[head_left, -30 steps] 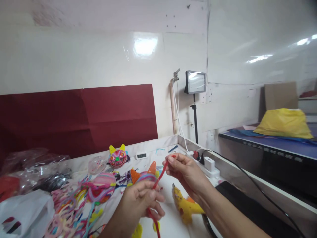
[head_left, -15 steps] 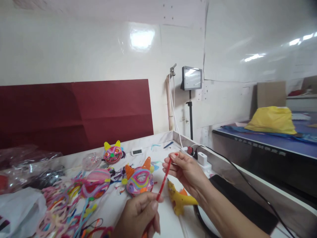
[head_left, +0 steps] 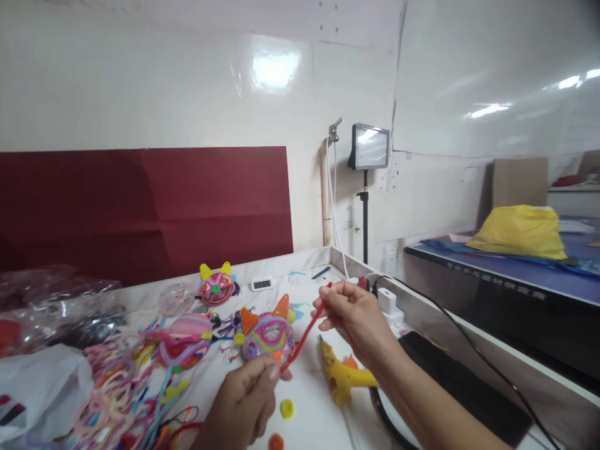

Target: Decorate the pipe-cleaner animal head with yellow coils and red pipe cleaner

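Observation:
A red pipe cleaner (head_left: 305, 333) stretches at a slant between my two hands above the table. My left hand (head_left: 244, 400) pinches its lower end between thumb and fingers. The upper end is gripped in the fingertips of my right hand (head_left: 359, 315). Just behind the pipe cleaner lies a colourful mask (head_left: 269, 339) with orange ears. A yellow hot glue gun (head_left: 344, 377) rests below my right forearm. On the white tabletop near my left hand are a yellow pom-pom-like piece (head_left: 287, 409) and an orange one (head_left: 276, 442).
Loose pipe cleaners (head_left: 112, 387) heap up on the left beside a pink mask (head_left: 187, 340) and a white plastic bag (head_left: 42, 397). Farther back stand a mask with yellow ears (head_left: 217, 287) and a small digital display (head_left: 261, 284). A black cable (head_left: 450, 312) crosses the right rim.
My left hand has moved left and slid along the pipe cleaner to its lower part. The yellow and orange pieces on the table have come into view. The camera has shifted slightly left.

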{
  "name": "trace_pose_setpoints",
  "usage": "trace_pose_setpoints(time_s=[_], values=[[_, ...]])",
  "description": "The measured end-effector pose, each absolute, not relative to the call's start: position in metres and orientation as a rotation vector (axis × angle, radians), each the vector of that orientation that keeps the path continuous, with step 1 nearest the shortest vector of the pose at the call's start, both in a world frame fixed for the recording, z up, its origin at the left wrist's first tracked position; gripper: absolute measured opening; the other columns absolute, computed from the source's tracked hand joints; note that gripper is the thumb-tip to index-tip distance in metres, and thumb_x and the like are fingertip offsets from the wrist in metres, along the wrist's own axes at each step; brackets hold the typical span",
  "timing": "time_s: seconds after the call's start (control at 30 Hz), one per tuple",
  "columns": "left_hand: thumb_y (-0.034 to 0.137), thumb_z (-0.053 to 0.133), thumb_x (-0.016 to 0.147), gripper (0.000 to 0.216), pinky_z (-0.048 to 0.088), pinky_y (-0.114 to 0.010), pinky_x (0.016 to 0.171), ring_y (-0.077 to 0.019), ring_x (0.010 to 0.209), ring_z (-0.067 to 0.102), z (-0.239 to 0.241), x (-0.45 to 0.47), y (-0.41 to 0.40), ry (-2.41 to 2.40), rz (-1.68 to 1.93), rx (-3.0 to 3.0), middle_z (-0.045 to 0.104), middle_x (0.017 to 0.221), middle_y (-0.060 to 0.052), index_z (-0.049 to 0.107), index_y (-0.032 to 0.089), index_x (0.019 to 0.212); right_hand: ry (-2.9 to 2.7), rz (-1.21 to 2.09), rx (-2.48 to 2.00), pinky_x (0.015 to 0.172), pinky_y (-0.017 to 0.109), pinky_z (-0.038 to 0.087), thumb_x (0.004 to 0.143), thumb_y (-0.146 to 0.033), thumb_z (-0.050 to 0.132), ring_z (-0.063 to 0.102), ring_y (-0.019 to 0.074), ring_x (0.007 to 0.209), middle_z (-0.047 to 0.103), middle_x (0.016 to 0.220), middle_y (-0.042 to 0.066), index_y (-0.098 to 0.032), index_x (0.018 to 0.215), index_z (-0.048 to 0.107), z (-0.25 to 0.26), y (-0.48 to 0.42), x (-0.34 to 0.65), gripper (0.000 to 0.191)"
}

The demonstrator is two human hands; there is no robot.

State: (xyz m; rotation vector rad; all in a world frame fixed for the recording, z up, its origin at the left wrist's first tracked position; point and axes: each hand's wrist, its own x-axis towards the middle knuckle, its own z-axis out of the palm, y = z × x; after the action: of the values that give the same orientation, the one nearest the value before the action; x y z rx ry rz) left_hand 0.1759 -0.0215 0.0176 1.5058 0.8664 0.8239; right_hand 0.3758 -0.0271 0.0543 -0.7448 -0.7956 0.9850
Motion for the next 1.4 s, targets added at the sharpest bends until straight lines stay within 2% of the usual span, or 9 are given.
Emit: trace_pose_setpoints(time_s=[0.3,0.43,0.63,0.73,0.87,0.97,1.03,1.17,1.4], values=[[0.059,0.057,0.076,0.04,0.01,-0.015,0.027,-0.0027,0.025,0.016,0.001,0.171,-0.012,0.826,0.792,1.308,0.037,0.032,0.013,0.053,0.019,0.081,-0.971,1.131,-0.788,0.064,0.025,0.053,0.065,-0.042,0.083,0.066,0.0154,0.065,0.073,0.074,0.007,-0.012,0.085,0.07,0.046,-0.041,0.349,0.039],[0.057,0.055,0.079,0.037,0.013,-0.016,0.028,-0.0034,0.025,0.018,0.001,0.173,-0.017,0.839,0.747,1.323,0.039,0.033,0.013,0.051,0.02,0.08,-1.072,1.172,-0.811,0.066,0.023,0.048,0.065,-0.044,0.082,0.061,0.0135,0.068,0.069,0.07,0.002,-0.015,0.084,0.072,0.037,-0.047,0.333,0.036],[0.052,0.053,0.081,0.035,0.02,-0.018,0.035,-0.0057,0.03,0.028,0.001,0.18,-0.026,0.891,0.728,1.42,0.043,0.034,0.009,0.055,0.019,0.073,-1.149,1.273,-0.675,0.054,0.026,0.043,0.075,-0.045,0.072,0.052,0.0117,0.047,0.061,0.058,-0.001,-0.017,0.067,0.068,0.034,-0.046,0.326,0.03],[0.054,0.06,0.076,0.038,0.029,-0.019,0.04,-0.0079,0.035,0.043,0.0,0.182,-0.023,0.894,0.744,1.439,0.056,0.042,0.002,0.057,0.017,0.068,-1.155,1.292,-0.712,0.051,0.024,0.04,0.077,-0.048,0.069,0.051,0.0113,0.045,0.06,0.055,-0.001,-0.016,0.063,0.065,0.033,-0.045,0.328,0.035],[0.047,0.068,0.071,0.035,0.047,-0.023,0.052,-0.0157,0.059,0.064,0.012,0.178,-0.008,0.854,1.042,1.474,0.068,0.066,-0.003,0.062,0.015,0.086,-1.174,1.222,-0.876,0.056,0.023,0.04,0.073,-0.048,0.07,0.052,0.0101,0.048,0.059,0.051,-0.001,-0.016,0.061,0.062,0.035,-0.049,0.332,0.036],[0.046,0.07,0.071,0.045,0.048,-0.023,0.044,-0.0155,0.056,0.063,0.03,0.173,0.004,0.863,1.228,1.469,0.065,0.074,0.0,0.057,0.017,0.102,-1.211,1.257,-1.002,0.047,0.021,0.034,0.07,-0.044,0.068,0.045,0.0077,0.039,0.055,0.045,-0.004,-0.016,0.063,0.062,0.035,-0.053,0.333,0.03],[0.046,0.068,0.073,0.045,0.043,-0.02,0.037,-0.0127,0.045,0.057,0.04,0.171,0.009,0.839,1.273,1.508,0.062,0.064,0.003,0.055,0.017,0.105,-1.255,1.308,-1.061,0.042,0.019,0.03,0.067,-0.038,0.065,0.041,0.0067,0.036,0.053,0.043,-0.005,-0.016,0.063,0.061,0.035,-0.055,0.333,0.023],[0.04,0.062,0.079,0.023,0.036,-0.017,0.037,-0.0084,0.035,0.045,0.044,0.166,0.015,0.888,1.247,1.671,0.053,0.042,0.006,0.06,0.017,0.079,-1.32,1.356,-1.15,0.038,0.019,0.023,0.063,-0.033,0.058,0.036,0.0054,0.033,0.048,0.039,-0.008,-0.016,0.064,0.063,0.036,-0.058,0.337,0.017],[0.031,0.058,0.081,0.019,0.033,-0.019,0.041,-0.0091,0.038,0.045,0.027,0.155,0.016,1.067,1.18,1.835,0.059,0.049,0.004,0.061,0.019,0.067,-1.41,1.288,-1.178,0.04,0.02,0.024,0.069,-0.043,0.06,0.031,0.0065,0.037,0.044,0.044,-0.008,-0.018,0.068,0.06,0.032,-0.055,0.347,0.025]])
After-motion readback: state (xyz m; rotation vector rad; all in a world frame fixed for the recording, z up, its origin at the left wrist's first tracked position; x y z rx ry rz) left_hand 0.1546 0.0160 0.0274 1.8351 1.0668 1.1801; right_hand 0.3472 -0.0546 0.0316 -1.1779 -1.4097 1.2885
